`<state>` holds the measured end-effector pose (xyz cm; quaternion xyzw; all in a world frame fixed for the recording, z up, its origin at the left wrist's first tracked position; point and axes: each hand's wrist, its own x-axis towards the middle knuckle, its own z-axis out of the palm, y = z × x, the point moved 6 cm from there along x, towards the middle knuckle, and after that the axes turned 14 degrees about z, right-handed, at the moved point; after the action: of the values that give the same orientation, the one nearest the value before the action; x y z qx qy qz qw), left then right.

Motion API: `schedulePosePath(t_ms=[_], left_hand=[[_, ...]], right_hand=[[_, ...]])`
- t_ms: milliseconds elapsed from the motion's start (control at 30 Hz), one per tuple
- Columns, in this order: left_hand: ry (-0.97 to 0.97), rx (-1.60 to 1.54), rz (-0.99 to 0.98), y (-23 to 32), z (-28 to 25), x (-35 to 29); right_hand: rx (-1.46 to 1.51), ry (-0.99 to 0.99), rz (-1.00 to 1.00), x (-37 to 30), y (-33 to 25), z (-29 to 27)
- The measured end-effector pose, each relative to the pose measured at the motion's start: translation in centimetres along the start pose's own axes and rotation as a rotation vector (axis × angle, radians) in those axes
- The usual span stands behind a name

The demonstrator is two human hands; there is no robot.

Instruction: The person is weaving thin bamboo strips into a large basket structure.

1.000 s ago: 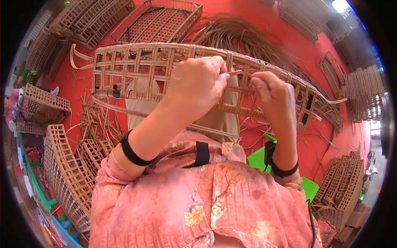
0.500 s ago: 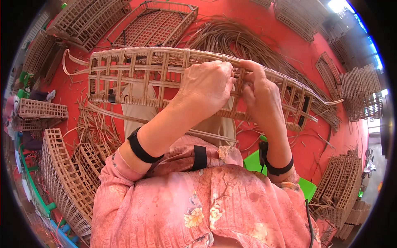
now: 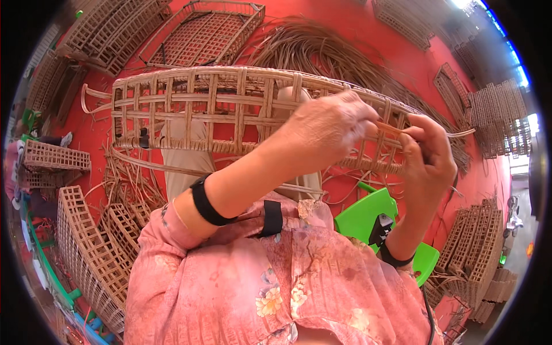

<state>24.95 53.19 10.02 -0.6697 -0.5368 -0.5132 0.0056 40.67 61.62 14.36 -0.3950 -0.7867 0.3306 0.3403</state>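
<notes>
A long, open-weave brown wicker basket (image 3: 211, 109) lies across my lap, tilted on its side. Loose strand ends curl out past its left end. My left hand (image 3: 333, 126) is over the right part of the lattice, its fingers pinched on a short stretch of flat cane strand (image 3: 390, 129). The strand's other end is between the thumb and fingers of my right hand (image 3: 428, 152), so it spans the gap between both hands, in front of the basket wall. The fingers of the left hand partly hide the weave behind.
A heap of loose cane strands (image 3: 322, 49) lies on the red floor beyond the basket. A shallow woven tray (image 3: 204, 37) and stacked baskets (image 3: 115, 31) stand at the back left. Tall woven pieces (image 3: 92, 247) are at the left, others (image 3: 471, 247) at the right. A green plastic stool (image 3: 368, 213) is nearby.
Both hands have moved right along the basket, the right hand farther and lower. A strand now shows between them. The basket has shifted slightly left, and more of the green stool is visible.
</notes>
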Motion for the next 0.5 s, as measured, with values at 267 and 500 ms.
schedulePosePath(t_ms=[267, 500], left_hand=[[0.011, 0.138, -0.252, -0.3, -1.5, -0.7], [-0.029, 0.117, -0.258, -2.0, 0.3, -0.4]], right_hand=[[-0.106, -0.138, 0.015, 1.9, 2.5, 3.9], [-0.175, -0.312, -0.019, 2.6, 2.4, 6.2]])
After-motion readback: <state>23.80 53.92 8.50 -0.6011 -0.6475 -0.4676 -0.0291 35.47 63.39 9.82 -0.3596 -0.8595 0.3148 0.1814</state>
